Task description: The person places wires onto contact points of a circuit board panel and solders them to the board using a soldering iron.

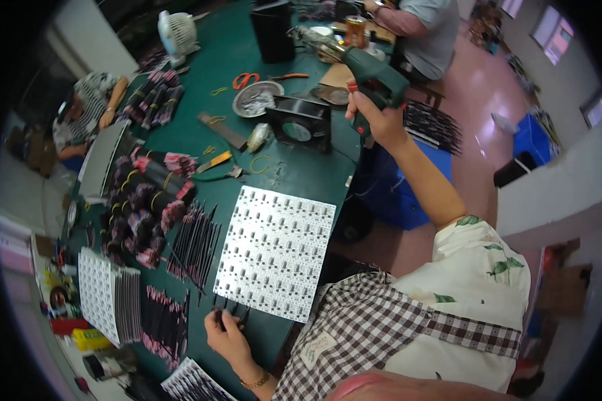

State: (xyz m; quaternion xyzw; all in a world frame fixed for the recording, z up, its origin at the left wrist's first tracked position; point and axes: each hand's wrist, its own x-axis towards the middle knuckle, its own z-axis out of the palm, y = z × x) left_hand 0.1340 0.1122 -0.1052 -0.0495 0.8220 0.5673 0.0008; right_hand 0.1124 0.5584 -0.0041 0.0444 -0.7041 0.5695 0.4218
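Note:
A white circuit board panel [274, 250], covered with rows of small dark parts, lies flat on the green table in front of me. My left hand [229, 339] is at its near left corner, fingers closed around short black wires [229, 307] that reach the panel's edge. Raised beyond the panel's far right corner, my right hand [380, 119] grips a green pistol-shaped tool [374, 75] with a red trigger; its front end points away to the left. Loose black wires [194, 244] lie just left of the panel.
A black square fan [301, 123], a metal bowl [256, 99] and cutters [227, 175] stand beyond the panel. Bundled wires [137, 200] and stacked panels [107, 294] fill the left side. Two other people sit at the table, one far left [87, 110], one far right [425, 40].

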